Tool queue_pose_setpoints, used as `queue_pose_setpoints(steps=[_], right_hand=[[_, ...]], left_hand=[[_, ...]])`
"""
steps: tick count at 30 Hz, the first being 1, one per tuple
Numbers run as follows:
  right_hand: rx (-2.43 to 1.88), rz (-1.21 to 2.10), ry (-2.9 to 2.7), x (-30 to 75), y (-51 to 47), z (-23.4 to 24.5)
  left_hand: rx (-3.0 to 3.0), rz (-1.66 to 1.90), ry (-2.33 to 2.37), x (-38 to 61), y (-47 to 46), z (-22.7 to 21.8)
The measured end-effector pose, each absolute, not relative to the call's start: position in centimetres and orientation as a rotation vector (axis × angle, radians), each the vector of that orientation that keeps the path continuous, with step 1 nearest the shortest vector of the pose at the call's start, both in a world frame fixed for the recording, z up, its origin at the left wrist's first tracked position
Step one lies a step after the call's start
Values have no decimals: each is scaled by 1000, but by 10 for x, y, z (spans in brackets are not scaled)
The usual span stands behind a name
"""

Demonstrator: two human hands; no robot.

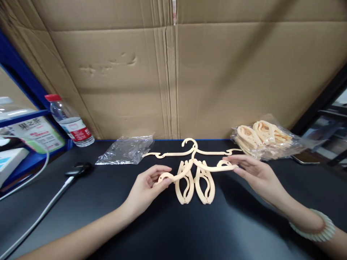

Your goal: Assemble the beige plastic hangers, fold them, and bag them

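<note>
A cream folding clothes hanger [213, 168], its arms spread, is held up between both hands. My left hand [148, 189] pinches the end of one arm between thumb and fingers. The tip of the other arm is gripped by my right hand [256, 177]. Behind it another unfolded hanger [177, 154] lies on the black table; the two overlap at the middle, so I cannot tell which one the visible hook belongs to. Below the held hanger, a folded hanger [179, 193] and a second folded hanger [212, 187] lie side by side, partly covered by it.
An empty clear plastic bag [126, 148] lies at back left. A clear bag of folded hangers [260, 139] rests at back right, beside a phone [306, 159]. A water bottle [72, 122], a blue rack [24, 66] and a white cable [43, 215] are left. Cardboard [116, 72] stands behind.
</note>
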State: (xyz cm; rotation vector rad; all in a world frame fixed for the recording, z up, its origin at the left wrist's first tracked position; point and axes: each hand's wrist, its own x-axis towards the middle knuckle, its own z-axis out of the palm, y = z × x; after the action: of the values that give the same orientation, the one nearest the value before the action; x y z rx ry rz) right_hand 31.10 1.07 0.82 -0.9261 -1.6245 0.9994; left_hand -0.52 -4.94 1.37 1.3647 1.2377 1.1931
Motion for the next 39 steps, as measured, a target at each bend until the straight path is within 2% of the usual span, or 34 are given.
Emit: queue_pose_setpoints(steps=[9, 17, 25, 34, 39], right_hand=[[-861, 1390, -1199, 300, 1, 16], [-731, 1657, -1441, 276, -26, 14], [-587, 1683, -1848, 271, -41, 20], [-686, 1708, -1892, 272, -48, 21], [-574, 1685, -2024, 273, -54, 21]], left_hand=[[1188, 1280, 1219, 2, -57, 23], [1177, 1181, 1118, 23, -73, 27], [1151, 1205, 1115, 28, -73, 28], [1212, 1231, 1044, 27, -78, 25], [1298, 1153, 1041, 29, -80, 27]])
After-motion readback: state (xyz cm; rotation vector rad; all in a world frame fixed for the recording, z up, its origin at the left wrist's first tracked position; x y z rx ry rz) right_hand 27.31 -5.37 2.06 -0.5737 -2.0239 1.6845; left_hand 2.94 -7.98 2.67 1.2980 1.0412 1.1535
